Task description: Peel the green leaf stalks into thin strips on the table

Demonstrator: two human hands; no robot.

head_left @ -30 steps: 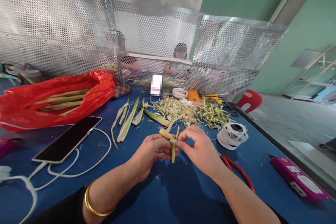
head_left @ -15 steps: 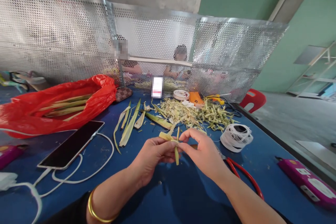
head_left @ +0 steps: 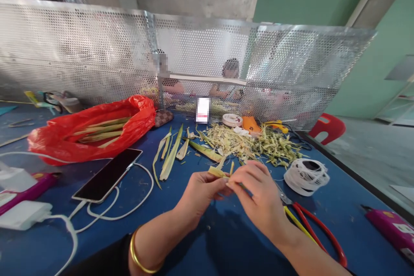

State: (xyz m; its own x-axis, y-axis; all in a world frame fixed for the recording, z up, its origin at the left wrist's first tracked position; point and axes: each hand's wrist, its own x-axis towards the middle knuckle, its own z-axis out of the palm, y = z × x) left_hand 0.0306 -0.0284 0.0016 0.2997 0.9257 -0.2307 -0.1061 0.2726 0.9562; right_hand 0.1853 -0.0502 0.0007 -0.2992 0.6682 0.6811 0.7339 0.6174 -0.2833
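Observation:
Just above the blue table, my left hand (head_left: 201, 196) pinches a small piece of pale yellow-green leaf (head_left: 217, 172), whose folded strip points up and left. My right hand (head_left: 257, 198) meets it from the other side, thumb and fingertips pressed together on the same leaf piece. A short thin end stands up between the hands; the fingers cover the middle of the piece. Beyond it lie loose long leaf strips (head_left: 171, 157) and a heap of leaf scraps (head_left: 231, 140). Red-handled scissors (head_left: 315, 224) rest beside my right wrist.
A roll of white strip (head_left: 305, 177) stands at the right, near a purple power strip (head_left: 390, 228). On the left are a red plastic bag (head_left: 93, 114) with leaves, a phone (head_left: 108, 176) and white cables. A perforated metal screen (head_left: 200, 43) crosses the back; two people sit behind it.
The view has shifted left, so everything sits further right. My right hand has turned over the leaf piece, its fingers now closed together and hiding the lower end that hung down.

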